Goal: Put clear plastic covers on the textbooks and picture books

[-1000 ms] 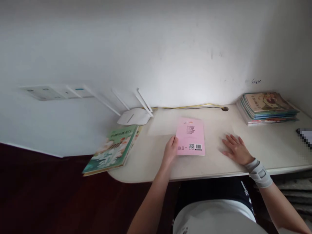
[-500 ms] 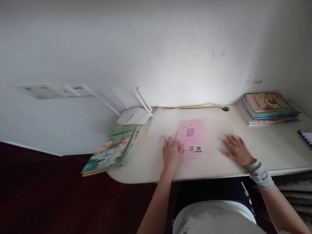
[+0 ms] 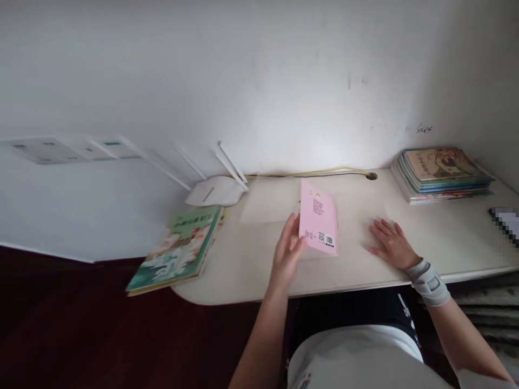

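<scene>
A thin pink booklet (image 3: 319, 218) with a barcode on its back cover stands tilted up on the white desk (image 3: 251, 270), its left edge raised. My left hand (image 3: 288, 253) grips that raised left edge from below. Flat on the desk to the right of the booklet lies my right hand (image 3: 390, 244), fingers spread, touching nothing else; a grey band wraps its wrist.
A green picture book (image 3: 178, 249) hangs over the desk's left end, on top of another. Behind it a white router (image 3: 213, 190) with antennas. A stack of picture books (image 3: 440, 174) sits at the back right. A cable (image 3: 308, 173) runs along the wall.
The booklet lay flat before; my left hand has now lifted its left edge so it tilts up. My right hand has stayed flat in place.
</scene>
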{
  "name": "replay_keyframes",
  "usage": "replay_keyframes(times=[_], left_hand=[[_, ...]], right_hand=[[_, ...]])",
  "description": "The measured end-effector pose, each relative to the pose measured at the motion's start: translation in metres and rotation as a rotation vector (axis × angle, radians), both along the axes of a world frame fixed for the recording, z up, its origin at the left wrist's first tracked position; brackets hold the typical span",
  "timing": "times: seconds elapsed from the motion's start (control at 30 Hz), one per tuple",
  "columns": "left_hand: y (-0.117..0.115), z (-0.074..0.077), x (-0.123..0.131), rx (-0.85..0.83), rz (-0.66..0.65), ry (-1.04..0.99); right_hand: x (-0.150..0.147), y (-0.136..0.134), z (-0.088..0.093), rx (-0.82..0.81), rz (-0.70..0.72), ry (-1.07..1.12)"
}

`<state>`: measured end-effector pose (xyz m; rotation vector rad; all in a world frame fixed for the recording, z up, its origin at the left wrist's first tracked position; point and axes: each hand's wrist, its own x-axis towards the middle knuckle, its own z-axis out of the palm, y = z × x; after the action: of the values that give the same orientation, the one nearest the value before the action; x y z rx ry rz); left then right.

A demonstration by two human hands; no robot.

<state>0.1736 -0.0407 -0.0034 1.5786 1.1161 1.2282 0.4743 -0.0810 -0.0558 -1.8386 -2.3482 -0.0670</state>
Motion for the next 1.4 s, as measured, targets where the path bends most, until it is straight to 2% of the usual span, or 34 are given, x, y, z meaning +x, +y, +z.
replay_keyframes(times=[0.07,0.17,0.3,0.4,0.5,0.77,1.1,1.2,1.4], left_hand=[[-0.005,0.004,0.02,0.112,-0.027,0.088],[-0.004,0.005,0.053,0.369,-0.023,0.422],[-0.001,0.003,0.086,0.648,-0.17,0.86],[-0.003,0.0,0.103,0.687,-0.252,1.083],[-0.006,-0.005,0.116,0.675,-0.282,1.204],[-0.008,-0.02,0.131,0.67,-0.337,1.303],[-0.011,-0.025,0.142,0.627,-0.356,1.297],[-0.01,-0.024,0.138,0.623,-0.351,1.267],[-0.005,-0.016,0.111,0.578,-0.336,1.281]], right_hand=[[0.0,0.0,-0.001,0.006,-0.016,0.007],[0.0,0.0,-0.002,0.027,-0.026,0.026],[-0.001,0.001,0.0,0.028,-0.036,0.054],[-0.001,0.002,0.002,0.007,-0.052,0.071],[0.0,0.003,0.003,-0.021,-0.058,0.083],[0.0,0.003,0.007,-0.038,-0.058,0.127],[-0.003,0.004,0.007,-0.032,-0.082,0.157],[-0.004,0.004,0.008,-0.018,-0.095,0.192],[-0.006,0.004,0.01,-0.029,-0.105,0.214]])
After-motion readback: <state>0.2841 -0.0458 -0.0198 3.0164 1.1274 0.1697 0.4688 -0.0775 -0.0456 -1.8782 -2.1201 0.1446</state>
